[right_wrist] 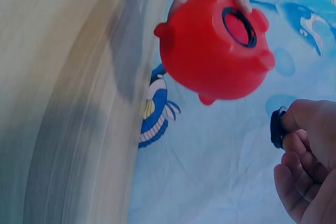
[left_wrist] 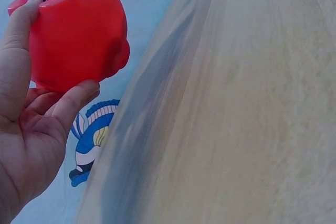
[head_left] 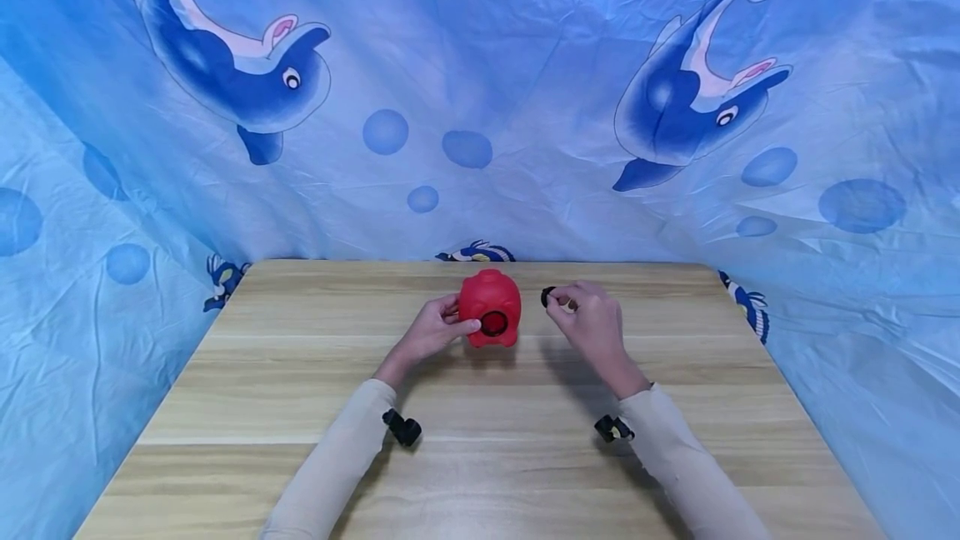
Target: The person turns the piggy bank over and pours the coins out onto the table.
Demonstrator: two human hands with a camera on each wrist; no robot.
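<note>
A red piggy bank (head_left: 489, 290) is held above the wooden table by my left hand (head_left: 430, 332), thumb at the rim of its round hole and fingers curled beneath the body. In the right wrist view the hole (right_wrist: 239, 27), ringed in black, shows on the underside between stubby feet. To the right of the bank and apart from it, my right hand (head_left: 592, 325) pinches a small round black plug (right_wrist: 276, 128) between thumb and fingers. The other fingers of that hand are loosely bent.
The wood-grain table (head_left: 480, 473) spreads below both hands. Behind it and along its sides hangs a blue curtain (head_left: 525, 165) printed with dolphins and bubbles. A small black camera (head_left: 405, 430) is strapped to each wrist.
</note>
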